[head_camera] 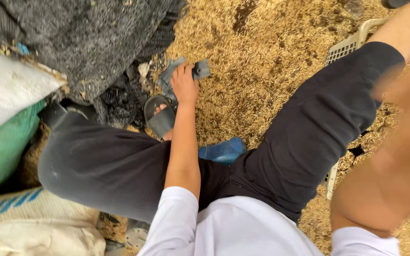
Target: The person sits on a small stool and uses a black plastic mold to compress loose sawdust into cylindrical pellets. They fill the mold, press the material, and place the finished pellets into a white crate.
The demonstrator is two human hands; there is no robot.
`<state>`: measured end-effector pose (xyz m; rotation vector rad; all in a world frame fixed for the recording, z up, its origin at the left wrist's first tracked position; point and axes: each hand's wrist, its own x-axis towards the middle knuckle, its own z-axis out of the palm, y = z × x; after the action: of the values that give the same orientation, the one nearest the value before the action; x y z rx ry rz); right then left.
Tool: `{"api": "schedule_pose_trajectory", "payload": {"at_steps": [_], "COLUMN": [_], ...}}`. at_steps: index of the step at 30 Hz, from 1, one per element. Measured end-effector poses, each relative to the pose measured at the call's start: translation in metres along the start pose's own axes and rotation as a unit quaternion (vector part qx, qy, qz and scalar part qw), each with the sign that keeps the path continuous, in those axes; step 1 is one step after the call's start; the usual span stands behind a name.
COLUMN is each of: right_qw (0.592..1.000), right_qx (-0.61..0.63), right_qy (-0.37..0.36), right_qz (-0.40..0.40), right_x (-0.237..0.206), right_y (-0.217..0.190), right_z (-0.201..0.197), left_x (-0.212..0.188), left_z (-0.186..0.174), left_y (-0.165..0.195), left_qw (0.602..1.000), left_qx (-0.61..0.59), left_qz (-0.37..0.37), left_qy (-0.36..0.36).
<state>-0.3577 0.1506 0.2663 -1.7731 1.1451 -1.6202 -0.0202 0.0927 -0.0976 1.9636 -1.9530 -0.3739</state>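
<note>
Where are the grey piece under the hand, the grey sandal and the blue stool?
grey piece (201, 69): head view, its right end beside the fingers.
grey sandal (160, 121): head view, its strap.
blue stool (222, 150): head view, its visible top.

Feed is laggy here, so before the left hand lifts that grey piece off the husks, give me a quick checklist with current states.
1. Left hand on the grey piece: ok, fingers rest on it.
2. Firm grasp around the piece: cannot tell, fingers hide the contact.
3. Piece free of the dark netting: cannot tell.
4. Right hand position: cannot tell, blurred close to the camera.
5. Grey sandal apart from the piece: ok.
6. Husk floor ahead unobstructed: ok.
</note>
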Motion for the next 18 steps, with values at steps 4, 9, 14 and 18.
{"api": "schedule_pose_trajectory", "payload": {"at_steps": [4,9,14,18], "right_qw": [0.930,0.880,0.914,0.918], "right_qx": [0.335,-0.024,-0.026,-0.023], "right_qy": [0.017,-0.127,-0.198,-0.175], "right_qz": [0.153,0.456,0.352,0.357], "right_x": [-0.030,-0.124,-0.153,-0.146], "right_y": [0.114,0.222,0.243,0.251], "right_z": [0.057,0.144,0.164,0.146], "left_x": [-0.007,-0.002,-0.001,0.006], "left_z": [-0.007,-0.026,-0.044,-0.052], "left_y": [-0.003,0.016,0.035,0.052], "left_qw": [0.996,0.950,0.927,0.919], "left_qx": [-0.074,-0.279,-0.303,-0.338], "left_qz": [-0.002,-0.104,-0.092,-0.130], "left_qy": [0.055,-0.090,-0.199,-0.155]}}
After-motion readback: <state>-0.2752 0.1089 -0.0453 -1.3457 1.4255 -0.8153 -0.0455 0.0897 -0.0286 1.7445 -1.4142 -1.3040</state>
